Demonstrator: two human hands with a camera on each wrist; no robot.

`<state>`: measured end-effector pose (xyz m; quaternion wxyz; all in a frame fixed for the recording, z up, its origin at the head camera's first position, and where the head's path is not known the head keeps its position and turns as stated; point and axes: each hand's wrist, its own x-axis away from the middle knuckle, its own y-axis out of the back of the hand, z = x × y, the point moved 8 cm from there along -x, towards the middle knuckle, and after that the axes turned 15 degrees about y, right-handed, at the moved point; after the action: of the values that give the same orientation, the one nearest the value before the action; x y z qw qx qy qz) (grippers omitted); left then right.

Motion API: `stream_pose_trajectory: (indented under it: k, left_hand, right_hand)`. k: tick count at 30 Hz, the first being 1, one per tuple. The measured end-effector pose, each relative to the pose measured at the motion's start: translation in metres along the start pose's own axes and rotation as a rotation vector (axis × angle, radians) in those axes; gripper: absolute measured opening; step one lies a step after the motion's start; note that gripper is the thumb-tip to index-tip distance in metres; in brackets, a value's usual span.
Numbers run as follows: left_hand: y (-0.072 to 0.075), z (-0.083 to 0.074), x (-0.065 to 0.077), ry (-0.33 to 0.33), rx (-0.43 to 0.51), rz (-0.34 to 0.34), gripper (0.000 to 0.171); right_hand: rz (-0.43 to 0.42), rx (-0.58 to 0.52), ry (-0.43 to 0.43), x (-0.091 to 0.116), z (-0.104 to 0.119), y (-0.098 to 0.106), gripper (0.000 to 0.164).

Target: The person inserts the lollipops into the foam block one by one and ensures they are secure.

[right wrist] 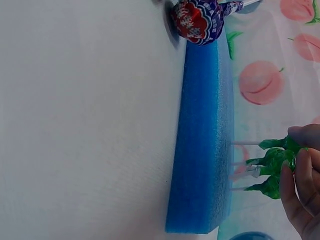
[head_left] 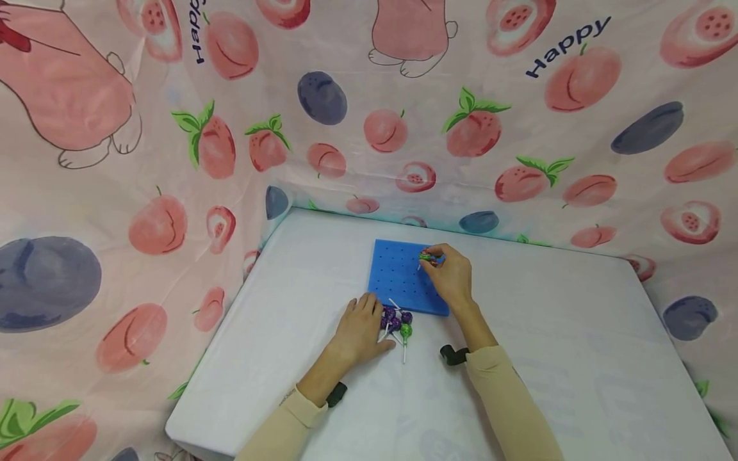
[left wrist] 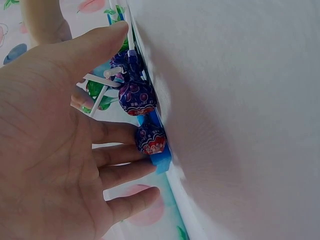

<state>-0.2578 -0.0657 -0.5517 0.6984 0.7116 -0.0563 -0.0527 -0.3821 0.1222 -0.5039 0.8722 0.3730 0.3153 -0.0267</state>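
Note:
A blue foam board (head_left: 398, 275) dotted with small holes lies flat on the table. My right hand (head_left: 451, 275) is over its right part and pinches a green-wrapped lollipop (right wrist: 272, 144), whose white stick reaches the foam. Other green lollipops (right wrist: 275, 159) stand upright close by, sticks in the board. At the board's front edge lies a pile of purple-wrapped lollipops (head_left: 392, 318). Beside them my left hand (head_left: 360, 333) rests with fingers extended, fingertips right at one purple lollipop (left wrist: 150, 137). A single green lollipop (head_left: 406, 330) lies at the pile's right, stick toward me.
The white-covered table (head_left: 277, 346) extends around the board. A fruit-printed cloth (head_left: 426, 128) hangs behind and at the sides. Dark wrist cameras (head_left: 453, 355) are strapped at both sleeves.

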Motion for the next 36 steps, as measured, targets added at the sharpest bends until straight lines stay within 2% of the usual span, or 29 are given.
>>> stream_pose_trajectory:
  k: [18,22,36]
  left_hand:
    - [0.0022,-0.0007,0.0011,0.002,0.002,0.01,0.096]
    - [0.0039,-0.0013,0.0007,-0.007,0.004,-0.006,0.094]
    - [0.0075,-0.0014,0.0009,-0.013,0.007,-0.025,0.094]
  right_hand:
    - [-0.007,-0.008,0.032,-0.0015,0.0022,-0.0017,0.024]
    - [0.007,-0.004,0.019,-0.0015,0.0023,-0.0031,0.024]
    - [0.035,0.056,0.021,0.0009,0.0004,-0.0079,0.026]
